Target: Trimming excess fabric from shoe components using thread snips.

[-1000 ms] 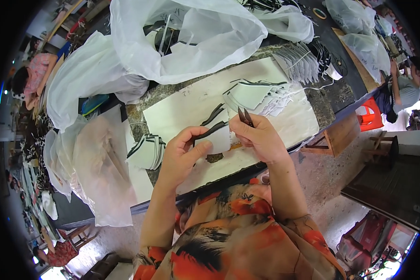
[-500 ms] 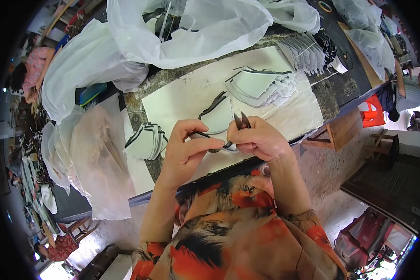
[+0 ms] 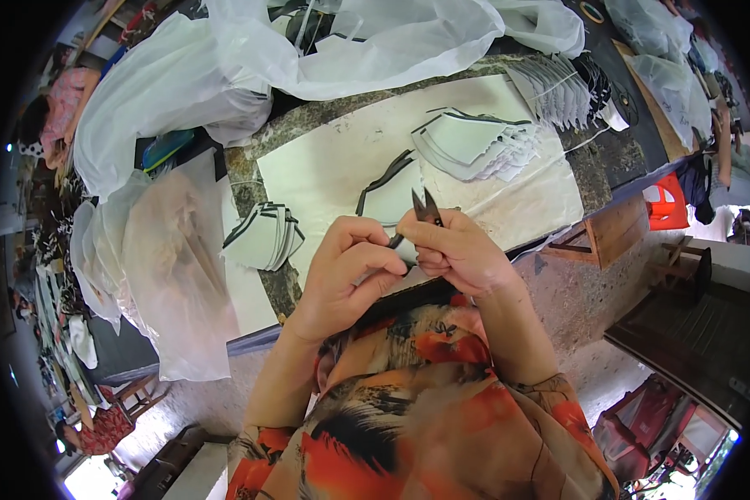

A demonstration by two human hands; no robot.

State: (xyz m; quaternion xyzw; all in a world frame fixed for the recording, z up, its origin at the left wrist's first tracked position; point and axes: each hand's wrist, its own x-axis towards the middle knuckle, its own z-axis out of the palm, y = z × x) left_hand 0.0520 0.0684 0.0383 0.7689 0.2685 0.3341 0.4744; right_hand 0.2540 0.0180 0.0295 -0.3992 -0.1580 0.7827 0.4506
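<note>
Both my hands meet over the near edge of the work surface. Dark thread snips (image 3: 427, 207) sit in my right hand (image 3: 458, 257), blades up and slightly apart. Between the hands shows a small white piece with black edging (image 3: 406, 249), mostly hidden by fingers. My left hand (image 3: 348, 265) is closed at that piece, its fingers curled in a pinch. Just beyond lies a white panel with a black trimmed edge (image 3: 392, 197). A fanned pile of similar panels (image 3: 467, 148) lies farther right, and a smaller pile (image 3: 264, 239) lies left of my left hand.
A pale sheet (image 3: 325, 158) covers part of the dark, worn table. Large translucent plastic bags (image 3: 167, 100) crowd the far and left sides. Grey stacked pieces (image 3: 550, 93) stand at the far right. A red stool (image 3: 667, 202) and wooden furniture (image 3: 612, 233) are beyond the right edge.
My left fingers have curled in closer to my right hand, and the black strip between them is now mostly hidden. The snips have turned more upright.
</note>
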